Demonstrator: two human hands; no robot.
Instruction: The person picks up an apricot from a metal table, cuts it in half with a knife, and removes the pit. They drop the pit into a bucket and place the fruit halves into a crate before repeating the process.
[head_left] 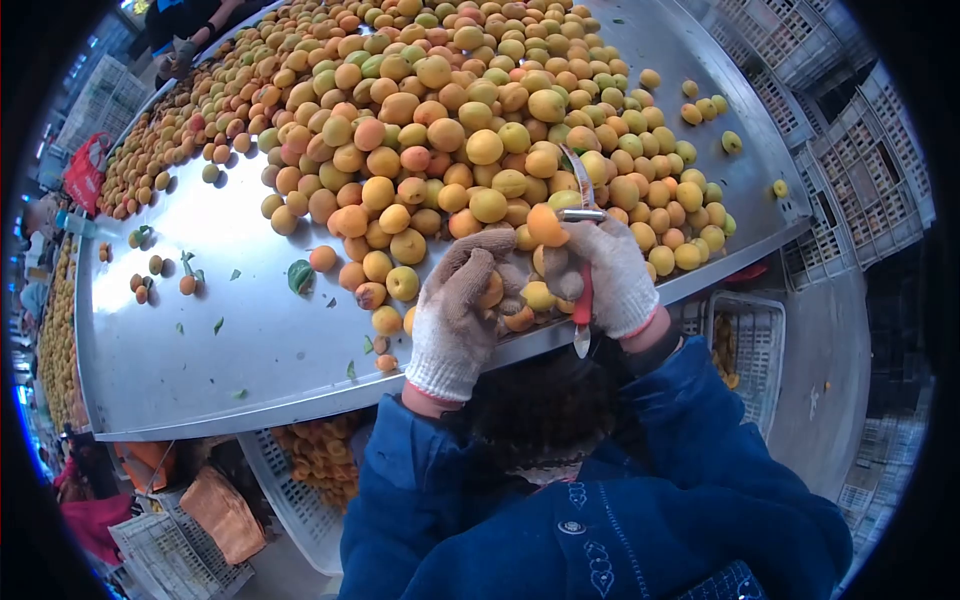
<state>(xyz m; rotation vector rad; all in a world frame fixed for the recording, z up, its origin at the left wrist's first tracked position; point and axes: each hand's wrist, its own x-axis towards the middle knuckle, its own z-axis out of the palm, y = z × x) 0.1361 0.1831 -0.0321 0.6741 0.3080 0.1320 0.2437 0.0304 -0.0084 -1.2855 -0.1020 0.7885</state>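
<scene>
Against the right fingers [571,286] rests a red-handled knife [583,300].

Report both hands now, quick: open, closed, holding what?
Left hand: closed, fingers curled around a yellow-orange fruit.
Right hand: closed on a red-handled tool, with an orange fruit at its fingertips.

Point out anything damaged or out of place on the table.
One fruit beside the left hand has a dark, blotchy patch, perhaps a bruise. Loose leaves lie scattered on the table, like stray litter.
</scene>
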